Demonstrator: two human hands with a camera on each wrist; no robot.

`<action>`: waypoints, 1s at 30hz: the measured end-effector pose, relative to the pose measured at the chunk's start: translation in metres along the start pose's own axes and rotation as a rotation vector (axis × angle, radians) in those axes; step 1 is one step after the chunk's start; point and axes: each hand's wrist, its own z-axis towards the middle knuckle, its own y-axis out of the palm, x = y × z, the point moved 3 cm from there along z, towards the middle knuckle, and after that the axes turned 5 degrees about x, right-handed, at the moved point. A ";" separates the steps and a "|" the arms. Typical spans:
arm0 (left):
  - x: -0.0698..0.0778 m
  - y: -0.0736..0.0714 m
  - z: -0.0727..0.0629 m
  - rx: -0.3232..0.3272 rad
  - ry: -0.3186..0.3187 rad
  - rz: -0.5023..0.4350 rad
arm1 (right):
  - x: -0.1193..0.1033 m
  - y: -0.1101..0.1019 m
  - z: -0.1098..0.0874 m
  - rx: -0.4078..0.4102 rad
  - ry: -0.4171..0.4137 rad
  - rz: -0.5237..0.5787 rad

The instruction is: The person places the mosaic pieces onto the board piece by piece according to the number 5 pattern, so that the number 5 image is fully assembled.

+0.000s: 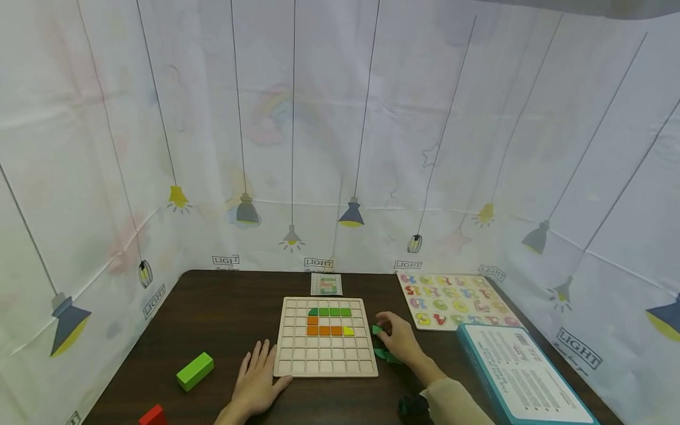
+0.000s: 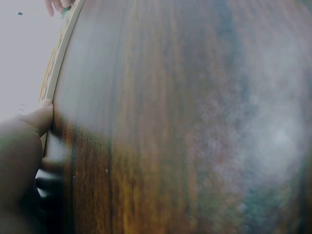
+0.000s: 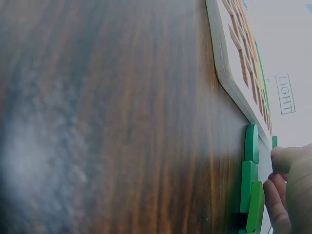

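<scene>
Centrally, a wooden grid board (image 1: 326, 354) lies on the dark table (image 1: 228, 319), its upper cells bearing green tiles (image 1: 334, 311), orange tiles (image 1: 324, 330) and a yellow tile (image 1: 348, 331). Just beside its right edge, the right hand (image 1: 398, 337) pinches a green piece (image 1: 376, 330), with loose green pieces (image 3: 248, 187) nearer the viewer. The left hand (image 1: 257, 381), fingers extended and slightly spread, rests at the near left corner, thumb touching the board. Outward lie a pattern card (image 1: 326, 284), letter puzzle (image 1: 454, 298), blue-edged box (image 1: 531, 375) and light green block (image 1: 195, 372).
</scene>
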 end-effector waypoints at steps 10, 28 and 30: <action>0.003 -0.002 -0.001 -0.001 -0.001 0.002 | -0.013 0.005 -0.001 0.012 -0.066 0.029; 0.003 -0.003 -0.001 0.004 0.003 0.008 | -0.042 0.028 -0.004 -0.099 -0.168 0.115; 0.002 -0.001 -0.001 0.004 0.000 0.011 | -0.044 0.030 -0.004 -0.103 -0.181 0.118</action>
